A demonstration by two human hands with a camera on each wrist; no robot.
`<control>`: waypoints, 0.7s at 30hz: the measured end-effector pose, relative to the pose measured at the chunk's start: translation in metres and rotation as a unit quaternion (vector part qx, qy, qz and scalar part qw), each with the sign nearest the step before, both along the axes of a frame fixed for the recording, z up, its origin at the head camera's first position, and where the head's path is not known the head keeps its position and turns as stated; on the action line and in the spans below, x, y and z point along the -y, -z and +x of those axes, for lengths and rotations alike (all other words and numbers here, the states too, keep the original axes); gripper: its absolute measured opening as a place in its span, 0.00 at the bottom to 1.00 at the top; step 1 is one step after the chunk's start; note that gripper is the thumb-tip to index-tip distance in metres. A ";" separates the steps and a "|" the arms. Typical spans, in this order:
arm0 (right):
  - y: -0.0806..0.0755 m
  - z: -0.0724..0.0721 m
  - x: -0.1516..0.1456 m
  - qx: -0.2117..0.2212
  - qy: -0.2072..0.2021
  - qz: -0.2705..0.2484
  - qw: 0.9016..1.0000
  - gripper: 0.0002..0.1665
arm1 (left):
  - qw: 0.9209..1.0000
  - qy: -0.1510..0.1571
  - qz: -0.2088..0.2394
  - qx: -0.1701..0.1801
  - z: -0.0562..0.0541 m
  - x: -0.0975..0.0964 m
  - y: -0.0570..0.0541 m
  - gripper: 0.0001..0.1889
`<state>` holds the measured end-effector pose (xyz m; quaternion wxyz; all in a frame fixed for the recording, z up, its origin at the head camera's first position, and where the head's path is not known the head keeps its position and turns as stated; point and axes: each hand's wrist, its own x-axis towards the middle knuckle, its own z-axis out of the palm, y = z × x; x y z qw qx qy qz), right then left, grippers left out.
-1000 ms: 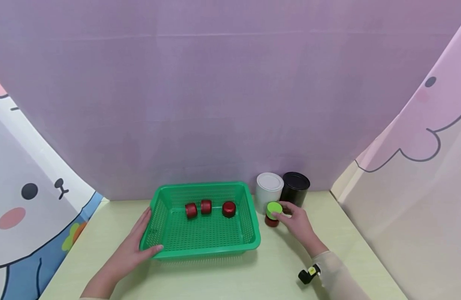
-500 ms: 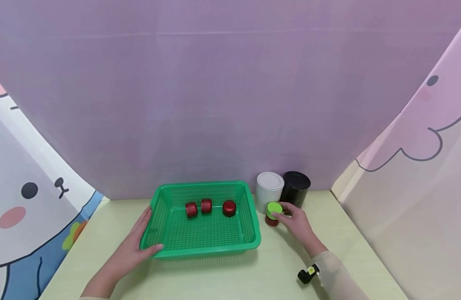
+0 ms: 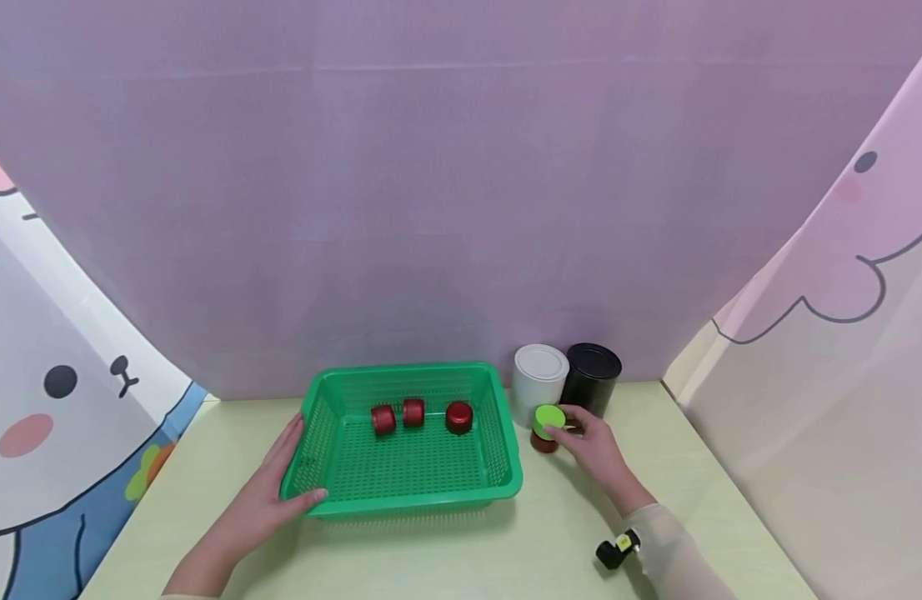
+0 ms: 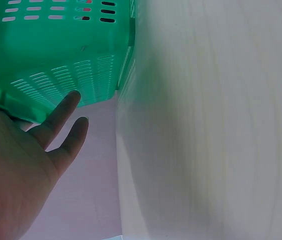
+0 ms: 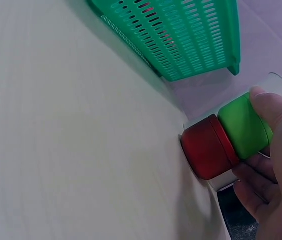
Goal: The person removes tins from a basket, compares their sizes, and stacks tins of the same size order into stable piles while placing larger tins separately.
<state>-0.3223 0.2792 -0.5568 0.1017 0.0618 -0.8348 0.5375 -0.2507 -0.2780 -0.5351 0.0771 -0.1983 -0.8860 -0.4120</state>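
My right hand (image 3: 598,450) pinches a small round green tin (image 5: 245,125) between thumb and fingers. The green tin sits right on top of a matching dark red tin (image 5: 208,148), which stands upright on the table in front of a white canister (image 3: 539,383). On the left, my left hand (image 3: 262,496) rests against the corner of a green plastic basket (image 3: 401,505), thumb over its front rim and fingers stretched along its left side. Inside lie two red tins (image 3: 383,420) on their sides, and a third red tin (image 3: 458,417) sits flat to the right.
A black canister (image 3: 592,379) stands beside the white one, behind my right hand. A purple cloth backdrop (image 3: 431,208) closes off the back of the pale table (image 3: 461,558). Printed cartoon panels flank both sides. A small black device (image 3: 617,550) is at my right wrist.
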 end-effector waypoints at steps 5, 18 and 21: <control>-0.003 0.001 0.000 0.011 0.001 0.001 1.000 0.28 | 1.000 0.001 0.002 0.001 0.002 -0.002 -0.003 0.60; -0.009 0.001 -0.002 -0.038 -0.003 0.003 0.999 0.28 | 1.000 0.000 0.002 0.003 0.002 -0.001 -0.003 0.60; -0.012 0.001 -0.001 -0.057 0.002 0.012 0.998 0.27 | 1.000 -0.002 -0.001 0.004 0.001 -0.001 -0.003 0.60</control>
